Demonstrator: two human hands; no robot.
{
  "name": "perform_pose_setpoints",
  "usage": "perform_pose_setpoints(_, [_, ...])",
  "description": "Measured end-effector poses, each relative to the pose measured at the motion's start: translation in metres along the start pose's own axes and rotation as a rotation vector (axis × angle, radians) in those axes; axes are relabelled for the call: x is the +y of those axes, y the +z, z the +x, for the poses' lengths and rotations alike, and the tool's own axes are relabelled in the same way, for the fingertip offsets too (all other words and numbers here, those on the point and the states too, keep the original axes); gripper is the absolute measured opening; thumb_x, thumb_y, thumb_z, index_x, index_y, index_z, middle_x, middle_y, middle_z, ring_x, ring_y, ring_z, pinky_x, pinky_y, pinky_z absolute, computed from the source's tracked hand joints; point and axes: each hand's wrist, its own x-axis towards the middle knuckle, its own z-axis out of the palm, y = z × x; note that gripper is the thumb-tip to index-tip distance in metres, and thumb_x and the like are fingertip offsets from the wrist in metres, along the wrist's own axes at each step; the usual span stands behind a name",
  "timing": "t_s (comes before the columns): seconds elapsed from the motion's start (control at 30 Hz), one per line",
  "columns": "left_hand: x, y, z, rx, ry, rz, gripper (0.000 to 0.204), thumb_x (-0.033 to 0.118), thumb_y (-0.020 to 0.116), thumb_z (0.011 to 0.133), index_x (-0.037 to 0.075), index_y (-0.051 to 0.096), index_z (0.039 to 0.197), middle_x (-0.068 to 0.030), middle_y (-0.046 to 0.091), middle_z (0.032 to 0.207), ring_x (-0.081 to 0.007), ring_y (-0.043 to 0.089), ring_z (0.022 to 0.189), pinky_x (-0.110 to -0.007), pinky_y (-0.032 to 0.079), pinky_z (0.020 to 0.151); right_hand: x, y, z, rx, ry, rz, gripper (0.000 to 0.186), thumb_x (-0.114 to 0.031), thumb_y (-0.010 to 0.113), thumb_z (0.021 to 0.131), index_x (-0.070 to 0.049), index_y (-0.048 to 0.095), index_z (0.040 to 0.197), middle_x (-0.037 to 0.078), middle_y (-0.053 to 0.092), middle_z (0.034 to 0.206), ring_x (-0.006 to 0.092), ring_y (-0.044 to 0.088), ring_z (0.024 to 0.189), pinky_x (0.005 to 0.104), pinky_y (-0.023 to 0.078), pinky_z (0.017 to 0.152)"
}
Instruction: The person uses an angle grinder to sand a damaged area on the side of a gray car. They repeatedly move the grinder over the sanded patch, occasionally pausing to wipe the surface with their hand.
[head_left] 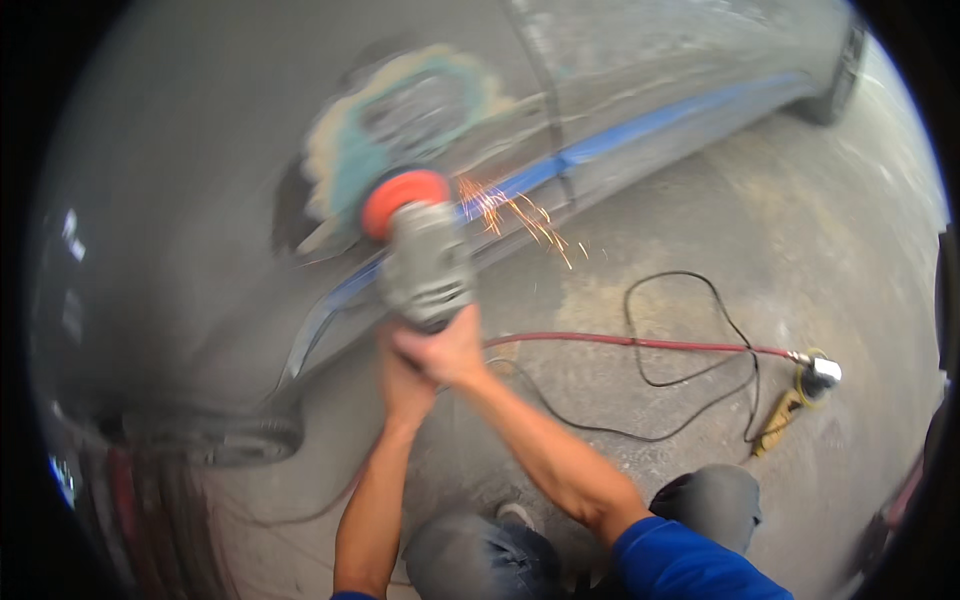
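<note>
An angle grinder (428,262) with a grey body and a red-orange disc (405,200) is held out in front of me. My right hand (448,348) is closed round its rear end. My left hand (405,385) is closed just below and left of it, its fingers partly hidden behind the tool and the right hand. The disc is at the lower edge of a teal and cream sanded patch (355,160) on a grey car panel (200,200). Orange sparks (510,212) fly off to the right. Motion blurs the grinder.
Blue tape (640,122) runs along the car's lower side. On the concrete floor to the right, a red hose (640,343) joins a silver and black air tool (822,372) beside a yellow-handled thing (775,425). A black cord (610,432) loops there. A wheel (235,438) is at lower left.
</note>
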Motion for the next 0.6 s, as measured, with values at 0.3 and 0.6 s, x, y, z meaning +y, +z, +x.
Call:
perform_pose_setpoints(0.3, [-0.020,-0.006,-0.023,0.067,-0.135,0.070,0.057,0.023,0.076,0.082,0.004,0.053,0.130,-0.0196,0.069,0.121,-0.0389,0.067,0.114,-0.047,0.052,0.091,0.029,0.011,-0.014,-0.058,-0.076,-0.056,0.069,-0.014,0.081,0.066,0.000,0.058,0.129,0.018,0.073,0.105,0.0304,0.071,0.101,0.0378,0.054,0.092])
perform_pose_setpoints(0.6, [0.048,0.020,0.010,0.130,0.003,-0.037,0.078,0.023,0.088,0.065,0.004,0.049,0.129,-0.0194,0.067,0.117,-0.0361,0.067,0.111,-0.044,0.052,0.090,0.001,-0.028,0.014,-0.002,-0.024,0.122,0.046,-0.011,0.081,0.070,0.002,0.065,0.111,0.008,0.072,0.099,0.0144,0.066,0.093,0.0325,0.053,0.087])
